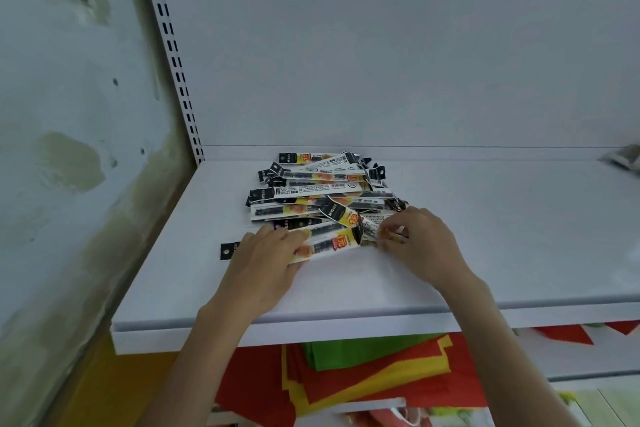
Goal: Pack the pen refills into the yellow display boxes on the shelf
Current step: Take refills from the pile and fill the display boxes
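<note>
Both forearms reach up from below over the front edge of the white shelf (485, 236). The left hand (266, 253) lies palm down, fingers close together and curled over the left part of the front packet (332, 246), thumb at its near side. This packet lies slantwise near the front of the heap. The right hand (419, 243) is bent inward at the wrist, its fingertips bunched and pinching the end of a white packet (372, 222) just beside the front packet's right end.

The pen refill packets (322, 191) lie in a loose heap from the back edge towards the middle, nearer the left end. Bare shelf lies open along the front edge and to the right of the heap. A slotted upright (169, 45) stands at the back left corner. Coloured paper sheets (346, 374) lie below.
</note>
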Tool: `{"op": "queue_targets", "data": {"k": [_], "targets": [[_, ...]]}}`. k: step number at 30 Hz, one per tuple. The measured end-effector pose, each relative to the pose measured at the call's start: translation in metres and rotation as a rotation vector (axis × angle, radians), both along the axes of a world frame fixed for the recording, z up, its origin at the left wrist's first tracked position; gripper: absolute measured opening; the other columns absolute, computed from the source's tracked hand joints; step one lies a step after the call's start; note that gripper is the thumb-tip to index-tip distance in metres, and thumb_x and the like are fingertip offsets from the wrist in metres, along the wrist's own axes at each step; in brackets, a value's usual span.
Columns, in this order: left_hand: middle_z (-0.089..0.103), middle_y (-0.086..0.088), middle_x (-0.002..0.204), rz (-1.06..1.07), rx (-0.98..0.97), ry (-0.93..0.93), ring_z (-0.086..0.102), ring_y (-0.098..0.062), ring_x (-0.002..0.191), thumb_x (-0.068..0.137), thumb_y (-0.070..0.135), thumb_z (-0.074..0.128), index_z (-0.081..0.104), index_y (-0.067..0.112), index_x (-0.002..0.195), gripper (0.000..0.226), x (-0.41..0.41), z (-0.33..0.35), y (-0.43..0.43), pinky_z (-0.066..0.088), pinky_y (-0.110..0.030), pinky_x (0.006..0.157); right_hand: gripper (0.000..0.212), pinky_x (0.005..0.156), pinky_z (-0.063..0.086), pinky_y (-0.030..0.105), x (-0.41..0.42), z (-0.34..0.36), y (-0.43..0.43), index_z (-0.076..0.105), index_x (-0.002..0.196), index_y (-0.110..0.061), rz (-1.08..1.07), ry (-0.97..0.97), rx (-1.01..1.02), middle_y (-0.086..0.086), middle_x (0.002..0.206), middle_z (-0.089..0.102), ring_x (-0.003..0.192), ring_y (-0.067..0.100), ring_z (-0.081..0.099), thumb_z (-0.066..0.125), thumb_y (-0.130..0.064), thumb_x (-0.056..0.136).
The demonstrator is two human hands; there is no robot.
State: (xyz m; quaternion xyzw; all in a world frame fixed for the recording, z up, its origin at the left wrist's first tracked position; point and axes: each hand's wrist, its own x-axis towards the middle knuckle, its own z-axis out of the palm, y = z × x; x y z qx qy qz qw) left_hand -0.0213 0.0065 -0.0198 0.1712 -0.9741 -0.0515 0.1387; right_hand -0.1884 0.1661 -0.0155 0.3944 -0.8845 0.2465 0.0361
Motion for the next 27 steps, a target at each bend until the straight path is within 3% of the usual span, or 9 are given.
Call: {"op": "queue_targets", "data": {"k": [4, 8, 12, 16, 21, 24, 27], "targets": [[0.062, 0.001, 0.093, 0.047, 0.110, 0.134, 0.054, -0.018, 0.072, 0.099, 0.032, 0.035, 0.037, 0.024, 0.114, 0.017, 0.003, 0.004, -0.005, 0.039, -0.029, 0.058, 0.007, 0.067, 0.033, 0.026, 0.001, 0.003, -0.006, 0.069, 0.086, -0.023, -0.035, 0.045, -0.060, -0.006, 0.091, 0.064, 0.089, 0.014, 0.047, 0.064, -0.022, 0.081], [0.049, 0.012, 0.069, 0.024, 0.342, 0.190, 0.048, -0.004, 0.059, 0.093, 0.046, 0.040, 0.036, 0.027, 0.094, 0.020, -0.001, 0.011, -0.003, 0.030, -0.025, 0.049, 0.012, 0.067, 0.038, 0.032, 0.006, 0.009, -0.006, 0.057, 0.094, -0.016, -0.071, 0.033, -0.140, 0.000, 0.088, 0.063, 0.082, 0.023, 0.052, 0.060, -0.018, 0.082], [0.046, 0.017, 0.070, 0.019, 0.331, 0.217, 0.047, -0.002, 0.060, 0.094, 0.033, 0.049, 0.049, 0.022, 0.105, 0.016, -0.012, 0.011, -0.001, 0.032, -0.022, 0.049, 0.022, 0.063, 0.047, 0.037, 0.011, 0.014, 0.006, 0.049, 0.112, -0.019, -0.090, -0.002, -0.260, -0.001, 0.089, 0.062, 0.073, 0.025, 0.056, 0.054, -0.020, 0.091], [0.060, 0.004, 0.075, -0.075, 0.433, 0.197, 0.058, -0.015, 0.067, 0.096, 0.030, 0.041, 0.041, 0.025, 0.104, 0.009, -0.034, 0.017, 0.019, 0.048, -0.038, 0.061, 0.029, 0.060, 0.042, 0.031, 0.003, 0.012, 0.036, 0.052, 0.120, -0.020, -0.198, 0.034, -0.351, -0.003, 0.092, 0.059, 0.071, 0.019, 0.053, 0.051, -0.016, 0.092], [0.063, 0.002, 0.073, -0.303, 0.663, 0.186, 0.057, 0.001, 0.052, 0.096, 0.034, 0.041, 0.050, 0.020, 0.101, 0.017, -0.083, 0.027, 0.076, 0.041, -0.012, 0.048, 0.033, 0.067, 0.047, 0.031, -0.009, 0.004, 0.114, 0.057, 0.112, -0.018, -0.425, 0.000, -0.371, -0.002, 0.095, 0.060, 0.077, 0.018, 0.057, 0.068, -0.022, 0.082], [0.061, -0.004, 0.067, -0.427, 0.757, 0.157, 0.054, 0.002, 0.048, 0.092, 0.035, 0.049, 0.059, 0.009, 0.085, 0.028, -0.117, 0.027, 0.129, 0.039, -0.010, 0.046, 0.033, 0.071, 0.047, 0.032, -0.011, 0.004, 0.182, 0.056, 0.114, -0.017, -0.572, 0.028, -0.341, -0.005, 0.090, 0.056, 0.081, 0.020, 0.059, 0.067, -0.020, 0.083], [0.057, -0.003, 0.061, -0.509, 0.761, 0.074, 0.047, -0.001, 0.044, 0.093, 0.030, 0.052, 0.061, 0.004, 0.083, 0.029, -0.146, 0.022, 0.191, 0.036, -0.013, 0.046, 0.033, 0.072, 0.049, 0.035, -0.012, 0.005, 0.257, 0.055, 0.116, -0.020, -0.730, 0.025, -0.356, -0.003, 0.086, 0.058, 0.080, 0.021, 0.060, 0.064, -0.024, 0.085]]}}
